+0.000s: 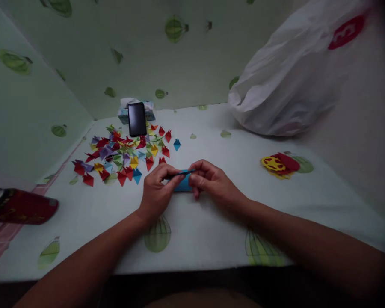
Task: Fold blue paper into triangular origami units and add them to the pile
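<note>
Near the middle of the table, my left hand (158, 182) and my right hand (208, 177) hold a thin piece of folded blue paper (185, 172) between them. The thumb and fingers of each hand are pinched on its ends. Just below it lies more blue paper (183, 185), partly hidden by my fingers; whether the two are joined I cannot tell. Beyond my left hand spreads a pile of small folded paper figures (118, 154) in red, yellow, green, purple and blue. A lone blue figure (177, 144) sits at the pile's right edge.
A dark-screened phone (137, 119) leans against a tissue box (150, 110) at the back. On the left is a red can (25, 207). Red and yellow cut-out pieces (279, 165) lie to the right, with a bulky white plastic bag (285, 81) behind them.
</note>
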Demonstrator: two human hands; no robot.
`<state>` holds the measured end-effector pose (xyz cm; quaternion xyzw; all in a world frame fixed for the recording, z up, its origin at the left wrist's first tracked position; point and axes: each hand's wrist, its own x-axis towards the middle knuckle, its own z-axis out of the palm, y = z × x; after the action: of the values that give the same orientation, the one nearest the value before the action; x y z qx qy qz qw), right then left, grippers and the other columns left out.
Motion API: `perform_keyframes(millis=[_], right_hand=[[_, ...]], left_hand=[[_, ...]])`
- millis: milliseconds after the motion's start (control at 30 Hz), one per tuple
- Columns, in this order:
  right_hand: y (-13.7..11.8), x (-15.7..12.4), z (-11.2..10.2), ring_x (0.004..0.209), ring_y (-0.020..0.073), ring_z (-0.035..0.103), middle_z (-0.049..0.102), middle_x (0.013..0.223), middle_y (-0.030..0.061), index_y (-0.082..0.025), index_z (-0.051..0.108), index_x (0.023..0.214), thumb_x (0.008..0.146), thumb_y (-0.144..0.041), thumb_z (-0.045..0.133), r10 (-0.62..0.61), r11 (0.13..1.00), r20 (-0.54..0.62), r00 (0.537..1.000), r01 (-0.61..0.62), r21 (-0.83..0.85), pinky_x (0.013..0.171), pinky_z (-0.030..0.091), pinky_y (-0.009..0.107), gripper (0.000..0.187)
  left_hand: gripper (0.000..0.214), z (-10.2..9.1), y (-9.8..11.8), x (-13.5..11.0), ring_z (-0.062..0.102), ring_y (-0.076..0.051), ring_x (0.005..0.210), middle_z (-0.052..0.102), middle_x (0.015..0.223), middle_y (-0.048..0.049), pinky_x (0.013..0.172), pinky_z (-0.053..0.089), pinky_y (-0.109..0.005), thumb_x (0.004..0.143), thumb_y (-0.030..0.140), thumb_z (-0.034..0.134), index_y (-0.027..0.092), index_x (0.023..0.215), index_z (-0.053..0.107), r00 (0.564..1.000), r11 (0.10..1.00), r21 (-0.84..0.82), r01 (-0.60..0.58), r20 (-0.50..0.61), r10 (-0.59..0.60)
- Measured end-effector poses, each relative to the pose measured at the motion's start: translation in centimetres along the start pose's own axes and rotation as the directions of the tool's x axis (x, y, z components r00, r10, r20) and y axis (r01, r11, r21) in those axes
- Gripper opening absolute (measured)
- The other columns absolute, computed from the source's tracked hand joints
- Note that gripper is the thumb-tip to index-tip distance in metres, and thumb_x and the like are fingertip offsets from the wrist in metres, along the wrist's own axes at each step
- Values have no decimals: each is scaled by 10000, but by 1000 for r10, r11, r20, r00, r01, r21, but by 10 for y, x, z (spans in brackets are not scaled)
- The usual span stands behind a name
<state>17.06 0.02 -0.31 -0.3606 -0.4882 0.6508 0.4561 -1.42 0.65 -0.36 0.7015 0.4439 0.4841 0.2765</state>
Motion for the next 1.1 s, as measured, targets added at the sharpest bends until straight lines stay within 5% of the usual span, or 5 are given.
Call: perform_keyframes(millis=[167,567,867,1100], right_hand=[[-1,0,-3,572,90,538,586,645,-40,-186,568,791,850,-399,718,-27,992,0,1000,27,-120,598,453,248,268],[0,4,-7,539,89,553,609,603,-38,-176,554,804,851,-346,670,4,982,-11,1000,-6,-190,578,429,240,211],[3,5,-5,540,85,586,594,686,-54,-189,535,932,835,-299,711,-89,982,-7,996,87,-167,545,475,238,230],[4,4,-5,563,75,591,600,728,-40,-175,559,920,853,-267,700,-130,976,4,992,128,-176,553,495,236,181]], left_hand=[[212,-1,7,-1,557,-133,682,642,720,5,650,421,-260,876,360,725,180,771,689,946,938,-185,295,195,-259],[268,3,0,-1,530,-103,662,630,714,10,637,402,-228,837,403,764,154,773,688,859,795,-335,506,278,-430],[315,7,8,0,625,-108,699,670,764,24,642,499,-217,691,278,883,170,872,649,883,741,-483,467,207,-422],[289,9,7,-1,626,-92,687,660,768,27,634,516,-201,715,261,867,169,865,639,900,749,-502,433,191,-393]])
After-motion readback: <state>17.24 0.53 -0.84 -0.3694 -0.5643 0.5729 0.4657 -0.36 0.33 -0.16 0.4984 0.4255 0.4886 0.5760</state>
